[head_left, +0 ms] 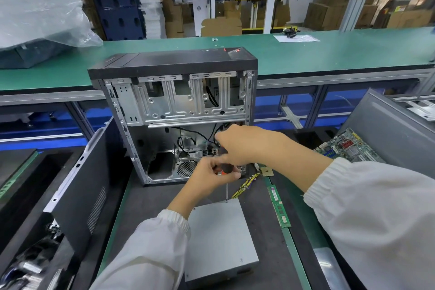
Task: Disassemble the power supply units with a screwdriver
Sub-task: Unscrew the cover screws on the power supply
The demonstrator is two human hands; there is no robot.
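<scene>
Grey power supply unit (220, 240) lies at 6 o'clock on dark mat (270, 198), lid on; judged early stage. Screwdriver (226, 179) tip sits on far-edge screw, upright. Left hand (211, 176) pinches handle, right hand (244, 146) wraps its top. Gutted PC case (174, 110) at 12 o'clock, RAM stick (279, 207) at 3; green bench (306, 52), warehouse boxes behind.

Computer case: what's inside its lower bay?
Inside the computer case: black cables, a perforated vent and bare metal. Both hands, right hand and left hand, cover the bay's right corner.
</scene>
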